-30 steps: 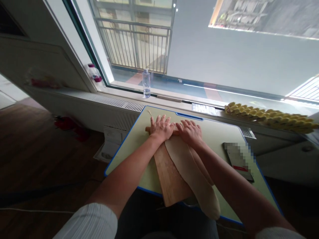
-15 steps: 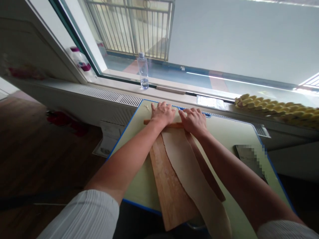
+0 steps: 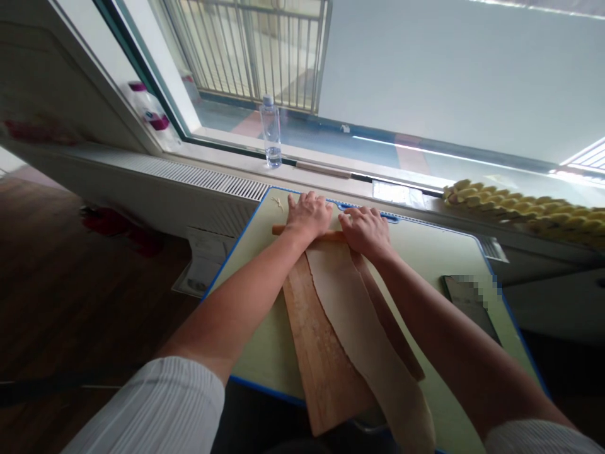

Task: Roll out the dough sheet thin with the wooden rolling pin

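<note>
A long strip of rolled-out dough [image 3: 354,302] lies along a wooden board [image 3: 326,372], its near end hanging past the board's front edge. Across the far end of the strip sits a wooden rolling pin [image 3: 331,236]. My left hand [image 3: 309,214] is closed over the pin left of its middle, its bare end [image 3: 278,230] sticking out beside the wrist. My right hand [image 3: 366,228] holds the right part, whose end it hides. Both palms press down from above, with fingers bent forward over the pin.
The board rests on a pale green table [image 3: 425,252] with blue edging. A phone-like dark slab [image 3: 470,306], partly pixelated, lies at right. Dough scraps [image 3: 278,203] are at the far left corner. A clear bottle [image 3: 271,132] and a yellow braided thing [image 3: 520,202] are by the window.
The view has shifted very slightly. Both hands stay on the rolling pin at the far end of the dough, with hardly any movement.
</note>
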The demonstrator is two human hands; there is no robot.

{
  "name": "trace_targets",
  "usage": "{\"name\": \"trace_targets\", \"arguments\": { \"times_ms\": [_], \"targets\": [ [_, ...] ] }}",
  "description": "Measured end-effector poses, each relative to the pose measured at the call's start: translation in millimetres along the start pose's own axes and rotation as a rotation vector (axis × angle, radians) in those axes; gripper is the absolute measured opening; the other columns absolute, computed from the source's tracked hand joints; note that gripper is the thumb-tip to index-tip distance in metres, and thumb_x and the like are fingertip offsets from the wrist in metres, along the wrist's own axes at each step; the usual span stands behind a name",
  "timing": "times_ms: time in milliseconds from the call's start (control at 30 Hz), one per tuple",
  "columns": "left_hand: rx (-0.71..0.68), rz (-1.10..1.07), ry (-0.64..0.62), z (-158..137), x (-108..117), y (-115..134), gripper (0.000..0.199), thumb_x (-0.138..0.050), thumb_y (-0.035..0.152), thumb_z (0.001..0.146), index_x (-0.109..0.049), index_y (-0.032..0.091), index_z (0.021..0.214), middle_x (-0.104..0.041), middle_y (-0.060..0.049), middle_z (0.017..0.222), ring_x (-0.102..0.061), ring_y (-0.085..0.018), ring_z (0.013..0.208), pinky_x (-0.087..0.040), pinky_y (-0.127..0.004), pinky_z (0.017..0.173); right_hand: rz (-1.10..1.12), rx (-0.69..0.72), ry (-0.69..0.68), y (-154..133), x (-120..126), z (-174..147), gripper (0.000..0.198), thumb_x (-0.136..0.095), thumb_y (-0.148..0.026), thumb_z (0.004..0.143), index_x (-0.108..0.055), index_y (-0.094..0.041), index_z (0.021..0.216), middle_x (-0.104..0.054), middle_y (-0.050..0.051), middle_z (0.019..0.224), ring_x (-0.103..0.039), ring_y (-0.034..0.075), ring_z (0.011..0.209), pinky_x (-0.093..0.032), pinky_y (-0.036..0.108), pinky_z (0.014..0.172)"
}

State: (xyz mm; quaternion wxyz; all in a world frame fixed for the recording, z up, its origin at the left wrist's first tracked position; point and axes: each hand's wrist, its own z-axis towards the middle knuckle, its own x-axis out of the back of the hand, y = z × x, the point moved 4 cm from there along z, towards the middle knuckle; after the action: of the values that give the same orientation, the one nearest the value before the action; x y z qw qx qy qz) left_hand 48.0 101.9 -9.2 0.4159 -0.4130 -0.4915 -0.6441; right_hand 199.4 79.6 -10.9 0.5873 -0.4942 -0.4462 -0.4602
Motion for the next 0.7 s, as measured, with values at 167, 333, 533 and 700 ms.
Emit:
{"name": "trace_targets", "arguments": {
  "times_ms": [167, 333, 533, 700],
  "targets": [
    [-0.021, -0.018, -0.019, -28.7, 1.5, 4.1, 0.049, -0.038, 0.046, 0.106, -0.072, 0.022, 0.131, -0.065, -0.017, 0.146, -0.055, -0.039, 0.135, -0.027, -0.071, 0.121, -0.017, 0.024, 0.033, -5.2, 1.8, -33.2, 0.047, -0.039, -0.047, 0.110, -0.071, -0.023, 0.135, -0.070, 0.012, 0.138, -0.055, 0.034, 0.129, -0.042, 0.047, 0.105],
    [-0.029, -0.082, -0.041, -79.0, 3.0, 11.6, 0.049, -0.040, 0.049, 0.106, -0.070, 0.026, 0.138, -0.057, -0.015, 0.158, -0.048, -0.039, 0.145, -0.022, -0.070, 0.124, 0.008, 0.092, 0.062, -4.1, 3.5, -83.4, 0.047, -0.039, -0.054, 0.111, -0.069, -0.028, 0.136, -0.067, 0.010, 0.144, -0.054, 0.033, 0.132, -0.035, 0.052, 0.111],
    [0.012, -0.274, 0.075, -97.4, 33.6, -14.1, 0.043, -0.046, 0.046, 0.105, -0.073, 0.025, 0.131, -0.069, -0.011, 0.143, -0.059, -0.030, 0.136, -0.042, -0.044, 0.118, 0.067, 0.261, 0.048, 8.3, 11.5, -123.4, 0.033, -0.062, -0.045, 0.103, -0.069, -0.025, 0.129, -0.063, 0.011, 0.150, -0.045, 0.034, 0.143, -0.028, 0.055, 0.118],
    [0.336, -0.220, -0.012, -85.4, 38.7, -58.9, 0.041, -0.046, 0.048, 0.102, -0.078, 0.026, 0.116, -0.079, -0.011, 0.124, -0.069, -0.030, 0.119, -0.051, -0.038, 0.100, 0.130, 0.345, 0.094, 24.6, 28.4, -139.3, 0.018, -0.064, -0.037, 0.103, -0.071, -0.023, 0.111, -0.072, 0.009, 0.132, -0.055, 0.028, 0.131, -0.034, 0.044, 0.113]
  ]
}}
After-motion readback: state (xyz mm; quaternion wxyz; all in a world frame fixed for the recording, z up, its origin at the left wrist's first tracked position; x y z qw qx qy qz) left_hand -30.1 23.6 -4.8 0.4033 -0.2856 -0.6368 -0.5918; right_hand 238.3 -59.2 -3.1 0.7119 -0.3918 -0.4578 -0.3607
